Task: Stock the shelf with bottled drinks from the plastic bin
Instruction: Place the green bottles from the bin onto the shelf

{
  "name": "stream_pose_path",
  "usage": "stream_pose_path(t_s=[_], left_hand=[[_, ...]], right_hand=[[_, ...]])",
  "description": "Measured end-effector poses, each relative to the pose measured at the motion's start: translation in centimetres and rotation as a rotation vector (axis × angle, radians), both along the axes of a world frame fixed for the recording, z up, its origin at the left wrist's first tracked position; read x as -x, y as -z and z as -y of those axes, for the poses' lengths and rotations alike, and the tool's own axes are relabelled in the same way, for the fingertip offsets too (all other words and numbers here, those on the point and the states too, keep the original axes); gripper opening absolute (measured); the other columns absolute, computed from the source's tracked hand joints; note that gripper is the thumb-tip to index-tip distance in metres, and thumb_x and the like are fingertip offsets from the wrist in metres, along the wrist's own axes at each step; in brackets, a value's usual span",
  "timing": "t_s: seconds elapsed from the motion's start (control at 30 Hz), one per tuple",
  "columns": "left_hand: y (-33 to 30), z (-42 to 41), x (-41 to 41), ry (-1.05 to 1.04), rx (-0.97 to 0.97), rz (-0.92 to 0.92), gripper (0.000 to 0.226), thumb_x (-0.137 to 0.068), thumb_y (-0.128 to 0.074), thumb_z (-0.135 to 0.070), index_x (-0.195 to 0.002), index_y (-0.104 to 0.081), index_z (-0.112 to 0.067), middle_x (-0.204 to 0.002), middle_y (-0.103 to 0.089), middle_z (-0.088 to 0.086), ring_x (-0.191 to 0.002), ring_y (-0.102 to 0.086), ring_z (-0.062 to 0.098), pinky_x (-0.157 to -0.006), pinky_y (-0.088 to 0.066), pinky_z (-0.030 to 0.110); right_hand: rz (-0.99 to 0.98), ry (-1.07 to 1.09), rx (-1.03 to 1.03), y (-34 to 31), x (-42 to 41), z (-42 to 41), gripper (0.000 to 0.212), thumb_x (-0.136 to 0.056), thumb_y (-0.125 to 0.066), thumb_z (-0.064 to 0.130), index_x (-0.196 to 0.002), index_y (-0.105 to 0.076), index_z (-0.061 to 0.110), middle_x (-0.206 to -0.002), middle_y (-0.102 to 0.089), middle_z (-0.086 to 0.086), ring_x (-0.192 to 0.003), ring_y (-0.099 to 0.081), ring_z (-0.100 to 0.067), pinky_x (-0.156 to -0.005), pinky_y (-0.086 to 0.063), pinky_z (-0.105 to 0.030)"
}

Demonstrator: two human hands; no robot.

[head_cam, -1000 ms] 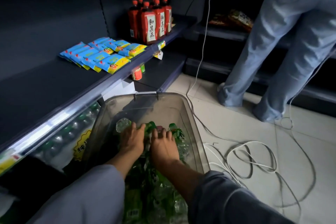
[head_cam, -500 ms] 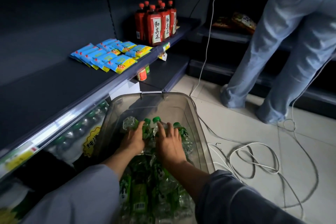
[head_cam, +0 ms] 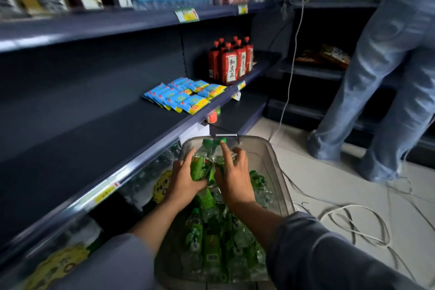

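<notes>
Bottled drinks (head_cam: 203, 165), likely full, heavy, slick: left hand (head_cam: 182, 179) and right hand (head_cam: 233, 179), fingers curled, clasp mid-body, bin's (head_cam: 280, 186) twelve o'clock end.

Dark shelf (head_cam: 98, 129) lies open left of the snack packets (head_cam: 183, 96).

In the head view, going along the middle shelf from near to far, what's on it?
Bare shelf → blue and yellow packets → red bottles.
</notes>
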State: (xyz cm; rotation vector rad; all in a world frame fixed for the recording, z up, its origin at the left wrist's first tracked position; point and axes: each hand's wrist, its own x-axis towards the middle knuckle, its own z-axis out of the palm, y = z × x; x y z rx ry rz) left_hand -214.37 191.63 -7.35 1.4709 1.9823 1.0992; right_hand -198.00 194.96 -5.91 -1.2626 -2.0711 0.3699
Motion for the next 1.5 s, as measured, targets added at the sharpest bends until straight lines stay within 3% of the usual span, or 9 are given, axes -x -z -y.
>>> stream_pose_path(t_s=[0.1, 0.23, 0.43, 0.6, 0.97, 1.13, 1.23, 1.4, 1.5], left_hand=[[-2.9, 2.3, 0.1, -0.070, -0.029, 0.066, 0.110, -0.066, -0.085, -0.016, -0.156, -0.024, -0.035, -0.147, -0.043, 0.002, -0.136, -0.043, 0.019, -0.107, -0.041, 0.032], [-6.8, 7.0, 1.6, -0.212, -0.056, 0.034, 0.100, -0.062, -0.090, -0.019, -0.145, -0.034, -0.019, -0.134, -0.033, 0.005, -0.133, -0.035, 0.021, -0.099, -0.034, 0.025], [-12.5, 16.4, 6.8, -0.300, -0.206, 0.135, 0.087, -0.043, -0.085, -0.027, -0.119, -0.044, -0.029, -0.113, -0.058, -0.002, -0.104, -0.060, 0.017, -0.086, -0.050, 0.035], [-15.5, 25.5, 12.6, -0.394, -0.247, 0.140, 0.063, -0.056, -0.081, -0.007, -0.107, -0.050, -0.029, -0.097, -0.068, -0.001, -0.089, -0.066, 0.018, -0.080, -0.053, 0.034], [-15.6, 44.4, 24.8, -0.568, -0.199, 0.070, 0.065, -0.068, -0.091, -0.008, -0.117, -0.054, -0.030, -0.106, -0.070, -0.010, -0.089, -0.064, -0.010, -0.081, -0.049, 0.019], [-12.8, 49.0, 29.3, -0.715, -0.257, 0.101, 0.081, -0.057, -0.092, -0.026, -0.129, -0.053, -0.030, -0.114, -0.072, -0.004, -0.106, -0.070, 0.016, -0.096, -0.055, 0.045], [-12.4, 50.0, 30.7, -0.772, -0.281, 0.114, 0.074, -0.065, -0.090, -0.003, -0.126, -0.054, -0.026, -0.114, -0.071, -0.003, -0.106, -0.068, 0.019, -0.098, -0.054, 0.046], [-10.0, 50.6, 36.1, -0.817, -0.281, 0.180, 0.080, -0.049, -0.084, -0.033, -0.124, -0.057, -0.026, -0.112, -0.069, -0.003, -0.105, -0.068, 0.026, -0.092, -0.056, 0.054], [-9.7, 50.4, 38.1, -0.824, -0.236, 0.124, 0.071, -0.059, -0.087, -0.016, -0.122, -0.057, -0.026, -0.106, -0.067, -0.005, -0.103, -0.067, 0.031, -0.090, -0.056, 0.058]], right_hand=[[-0.072, -0.007, -0.037, -2.9, 0.8, 2.0, 0.083, -0.093, -0.064, 0.021, -0.159, -0.014, 0.032, -0.132, -0.030, -0.011, -0.125, -0.036, -0.035, -0.103, -0.044, -0.046], [-0.167, -0.102, -0.095, -7.3, 2.5, 5.4, 0.081, -0.091, -0.064, 0.021, -0.157, -0.019, 0.036, -0.128, -0.033, -0.008, -0.121, -0.040, -0.032, -0.104, -0.042, -0.048], [-0.230, -0.261, -0.185, -11.6, 7.9, 11.9, 0.084, -0.086, -0.067, 0.015, -0.156, -0.025, 0.035, -0.129, -0.029, -0.003, -0.116, -0.046, -0.029, -0.104, -0.042, -0.040], [-0.224, -0.380, -0.205, -12.8, 14.3, 18.5, 0.079, -0.087, -0.068, 0.016, -0.154, -0.028, 0.023, -0.129, -0.034, -0.007, -0.118, -0.046, -0.033, -0.103, -0.044, -0.044], [-0.239, -0.639, -0.078, -12.3, 29.2, 32.2, 0.081, -0.090, -0.069, 0.017, -0.156, -0.022, 0.015, -0.129, -0.032, -0.007, -0.116, -0.046, -0.029, -0.096, -0.049, -0.044], [-0.246, -0.738, -0.045, -10.4, 34.4, 36.4, 0.077, -0.087, -0.070, 0.012, -0.153, -0.030, 0.016, -0.127, -0.033, -0.005, -0.109, -0.049, -0.027, -0.093, -0.051, -0.044], [-0.259, -0.778, -0.032, -9.4, 37.5, 38.2, 0.075, -0.085, -0.070, 0.011, -0.151, -0.035, 0.016, -0.125, -0.034, -0.003, -0.109, -0.050, -0.025, -0.094, -0.051, -0.042], [-0.282, -0.817, -0.008, -7.4, 42.5, 39.9, 0.064, -0.088, -0.068, 0.015, -0.146, -0.040, 0.017, -0.120, -0.035, 0.000, -0.102, -0.052, -0.020, -0.091, -0.053, -0.039], [-0.299, -0.804, -0.034, -6.9, 44.5, 40.5, 0.057, -0.089, -0.068, 0.023, -0.142, -0.045, 0.017, -0.120, -0.037, -0.001, -0.099, -0.049, -0.014, -0.087, -0.054, -0.033]])
